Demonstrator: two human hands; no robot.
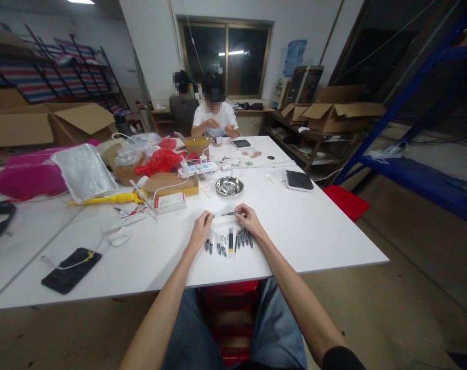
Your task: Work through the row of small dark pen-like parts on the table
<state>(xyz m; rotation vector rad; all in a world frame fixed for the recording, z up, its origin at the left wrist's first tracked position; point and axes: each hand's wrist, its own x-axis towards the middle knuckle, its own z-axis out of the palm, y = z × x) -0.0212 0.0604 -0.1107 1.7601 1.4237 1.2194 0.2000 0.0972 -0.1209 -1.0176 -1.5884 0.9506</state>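
Observation:
My left hand point(201, 227) and my right hand point(247, 217) hold the two ends of a thin pen-like part point(225, 214) just above the white table point(314, 231). The left fingers pinch its left tip, the right fingers grip its darker right end. Below the hands, several dark pen parts point(229, 240) lie in a loose row on the table, near both wrists. A small metal bowl point(229, 186) stands a little beyond the hands.
A black phone point(71, 270) on a white cable lies at the left front. A power strip point(197, 169), boxes, red and clear bags crowd the left back. A black pad point(299, 180) lies right. Two people sit at the far end. A red stool point(346, 201) stands beside the table.

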